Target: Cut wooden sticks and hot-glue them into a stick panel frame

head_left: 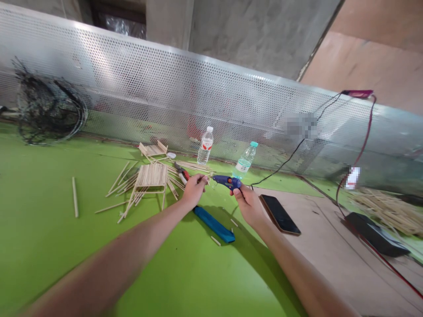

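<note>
My right hand (248, 203) is closed round a blue hot glue gun (227, 181), its nozzle pointing left. At the nozzle, my left hand (195, 190) pinches a small pale wooden stick (209, 175), mostly hidden by the fingers. Just left of that hand stands a small table-like frame of wooden sticks (151, 177), with loose sticks (124, 186) spread around and beneath it. Pliers with red and white handles (182, 172) lie behind my left hand. Below both hands rests a blue utility knife (214, 224), with short cut stick pieces (216, 241) near it.
Two water bottles, one white-capped (205, 147) and one green-capped (245, 162), stand by the perforated metal panel (158, 83). A phone (280, 214) and a black power strip (376, 233) lie at right, with cables around. Coiled wire (49, 108) sits far left; more sticks (390, 211) lie far right.
</note>
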Available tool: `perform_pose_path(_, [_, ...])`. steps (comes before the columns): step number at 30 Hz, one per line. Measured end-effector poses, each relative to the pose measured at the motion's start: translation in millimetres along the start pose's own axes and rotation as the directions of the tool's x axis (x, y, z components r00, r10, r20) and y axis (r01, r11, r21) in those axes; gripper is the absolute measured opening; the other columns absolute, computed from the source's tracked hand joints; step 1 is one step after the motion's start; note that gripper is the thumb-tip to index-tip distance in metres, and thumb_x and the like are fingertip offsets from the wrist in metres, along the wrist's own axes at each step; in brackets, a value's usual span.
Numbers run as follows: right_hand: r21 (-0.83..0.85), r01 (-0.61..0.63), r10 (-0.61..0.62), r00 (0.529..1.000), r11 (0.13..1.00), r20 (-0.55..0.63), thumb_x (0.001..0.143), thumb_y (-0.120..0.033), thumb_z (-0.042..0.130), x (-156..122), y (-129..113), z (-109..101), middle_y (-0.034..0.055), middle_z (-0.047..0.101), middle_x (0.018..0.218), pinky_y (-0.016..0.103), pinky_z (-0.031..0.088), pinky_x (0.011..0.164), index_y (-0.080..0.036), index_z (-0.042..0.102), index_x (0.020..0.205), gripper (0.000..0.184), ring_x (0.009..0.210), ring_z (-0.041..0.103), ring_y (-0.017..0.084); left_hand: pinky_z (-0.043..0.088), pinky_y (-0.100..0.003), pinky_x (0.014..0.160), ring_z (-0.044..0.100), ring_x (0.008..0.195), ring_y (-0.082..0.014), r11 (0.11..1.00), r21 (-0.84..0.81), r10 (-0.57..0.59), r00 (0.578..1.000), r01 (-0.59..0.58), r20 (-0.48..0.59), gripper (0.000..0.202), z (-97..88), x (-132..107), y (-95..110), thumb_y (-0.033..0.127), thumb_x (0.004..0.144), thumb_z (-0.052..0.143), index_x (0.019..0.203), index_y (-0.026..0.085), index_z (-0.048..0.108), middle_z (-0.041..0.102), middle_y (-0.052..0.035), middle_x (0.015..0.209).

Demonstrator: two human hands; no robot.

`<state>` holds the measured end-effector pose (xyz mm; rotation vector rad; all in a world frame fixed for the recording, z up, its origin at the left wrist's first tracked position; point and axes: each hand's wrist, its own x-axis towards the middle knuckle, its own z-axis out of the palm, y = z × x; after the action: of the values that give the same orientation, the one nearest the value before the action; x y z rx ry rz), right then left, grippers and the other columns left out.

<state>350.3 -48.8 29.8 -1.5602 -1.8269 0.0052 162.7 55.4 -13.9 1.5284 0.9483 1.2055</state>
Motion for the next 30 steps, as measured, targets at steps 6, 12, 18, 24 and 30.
perform_pose_path(6, [0.020, 0.018, -0.017, 1.000, 1.000, -0.022, 0.099, -0.056, 0.031, -1.0, 0.5, -1.1, 0.0042, 0.060, 0.069, 0.029, 0.036, 0.058, -0.020, 0.058, 0.080, 0.049, 0.062, 0.054, 0.019, 0.037, -0.025, 0.054, 0.054, 0.055, -0.0140, 1.000, 0.001, -0.025, 0.999, 0.025, -0.019, 0.029, -1.4, 0.2, 0.5, 0.041, 0.090, 0.051, 0.079, 0.019, 0.064, 0.057, 0.0012, 0.059])
perform_pose_path(12, [-0.032, 0.039, -0.039, 0.999, 0.999, 0.002, 0.099, -0.055, 0.029, -0.5, -2.0, -3.0, 0.0040, 0.059, 0.065, 0.029, 0.033, 0.056, -0.020, 0.056, 0.078, 0.049, 0.060, 0.053, 0.019, 0.041, -0.026, 0.058, 0.058, 0.061, -0.0142, 0.999, -0.026, -0.037, 0.999, 0.036, -0.037, 0.028, -1.8, 2.2, -1.7, 0.039, 0.089, 0.051, 0.081, 0.017, 0.066, 0.067, -0.0038, 0.075])
perform_pose_path(18, [-0.063, 0.042, -0.040, 0.999, 0.997, 0.022, 0.099, -0.054, 0.030, -0.3, -3.5, -4.5, 0.0047, 0.060, 0.066, 0.030, 0.033, 0.055, -0.020, 0.056, 0.079, 0.047, 0.059, 0.054, 0.019, 0.040, -0.027, 0.057, 0.056, 0.059, -0.0143, 0.999, -0.037, -0.024, 0.999, 0.023, -0.039, 0.029, -1.4, 3.4, -3.8, 0.040, 0.088, 0.052, 0.079, 0.017, 0.067, 0.065, -0.0031, 0.070])
perform_pose_path(24, [-0.071, 0.048, -0.047, 0.999, 0.996, 0.023, 0.100, -0.052, 0.031, -0.4, -5.6, -5.6, 0.0047, 0.061, 0.067, 0.029, 0.034, 0.056, -0.020, 0.055, 0.079, 0.045, 0.060, 0.054, 0.019, 0.041, -0.027, 0.059, 0.058, 0.060, -0.0140, 0.999, -0.047, -0.019, 0.999, 0.018, -0.038, 0.028, -1.9, 1.3, -0.7, 0.040, 0.087, 0.054, 0.079, 0.017, 0.067, 0.068, -0.0038, 0.075])
perform_pose_path(30, [-0.035, 0.052, -0.052, 0.999, 0.998, 0.011, 0.100, -0.058, 0.029, -1.1, -5.1, -4.7, 0.0035, 0.059, 0.065, 0.029, 0.034, 0.056, -0.021, 0.055, 0.079, 0.049, 0.059, 0.053, 0.019, 0.040, -0.026, 0.056, 0.058, 0.058, -0.0129, 0.999, -0.049, -0.021, 0.999, 0.018, -0.043, 0.029, -2.2, 1.5, -0.6, 0.042, 0.086, 0.057, 0.077, 0.017, 0.067, 0.069, -0.0035, 0.074])
